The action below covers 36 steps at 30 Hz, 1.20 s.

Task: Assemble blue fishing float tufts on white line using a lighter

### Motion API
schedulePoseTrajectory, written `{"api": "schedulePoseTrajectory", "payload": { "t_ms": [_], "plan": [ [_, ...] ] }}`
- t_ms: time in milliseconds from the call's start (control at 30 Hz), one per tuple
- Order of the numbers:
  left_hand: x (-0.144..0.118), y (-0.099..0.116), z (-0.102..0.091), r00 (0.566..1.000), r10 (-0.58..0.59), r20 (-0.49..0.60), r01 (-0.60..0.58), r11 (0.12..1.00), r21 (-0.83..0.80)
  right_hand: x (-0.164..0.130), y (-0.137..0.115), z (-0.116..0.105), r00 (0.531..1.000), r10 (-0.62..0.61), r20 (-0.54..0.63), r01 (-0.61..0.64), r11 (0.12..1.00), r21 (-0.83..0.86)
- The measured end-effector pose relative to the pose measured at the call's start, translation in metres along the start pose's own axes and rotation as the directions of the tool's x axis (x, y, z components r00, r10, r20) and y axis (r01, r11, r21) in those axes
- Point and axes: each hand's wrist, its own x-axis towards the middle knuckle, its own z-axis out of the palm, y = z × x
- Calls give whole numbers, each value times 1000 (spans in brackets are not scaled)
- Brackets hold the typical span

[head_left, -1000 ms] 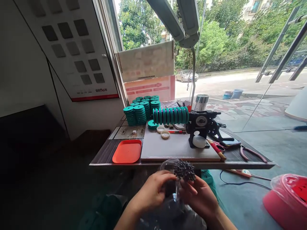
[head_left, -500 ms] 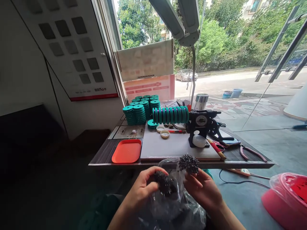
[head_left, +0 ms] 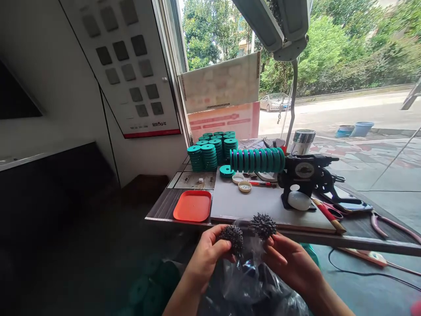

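Two spiky dark clusters of small metal pieces are held up just below the near edge of a table. The left hand has its grip closed on one dark cluster; the right hand has its grip closed on the other dark cluster. The two clusters sit near each other without touching, above a clear plastic bag in the person's lap.

Little writing is legible. A white wall panel with rows of grey squares carries a small line above a red strip that seems to end in "50", the rest too small to read. A pink and white card propped in the window bears red lettering, blurred.

The table is dark wood grain with a pale grey mat on it. On it stand stacks of teal spools, a row of teal spools on a rod, an orange tray, a black hand-crank machine, two small bottle caps and red-handled scissors. A grey lamp arm hangs overhead. Large windows show a sunlit street, trees and a parked car.
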Motion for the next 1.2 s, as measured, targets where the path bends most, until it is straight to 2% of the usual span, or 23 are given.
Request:
{"api": "schedulePoseTrajectory", "payload": {
  "t_ms": [233, 433, 733, 833, 1000, 1200],
  "plan": [
    [1, 1, 2, 1000, 8, -1, -8, 1000, 27, 1, 3, -10, 999, 9, -33, -8, 1000, 11],
    [-3, 3, 5, 1000, 12, -2, -12, 997, 82, 0, 4, -6, 1000, 20, -15, -20, 1000, 24],
    [4, -7, 8, 1000, -24, 3, 24, 994, 109, -1, 14, -13, 991, 130, -14, -130, 991, 45],
    [5, -8, 15, 999, -53, 9, 51, 987, 150, -1, 20, -15, 994, 107, -2, -107, 993, 55],
    [5, -6, 22, 995, -95, -3, 94, 970, 224, 1, 26, -24, 996, 82, -45, -79, 994, 75],
    [8, -7, 24, 996, -89, 13, 83, 962, 259, 2, 28, -32, 994, 95, -56, -92, 995, 49]
  ]
}}
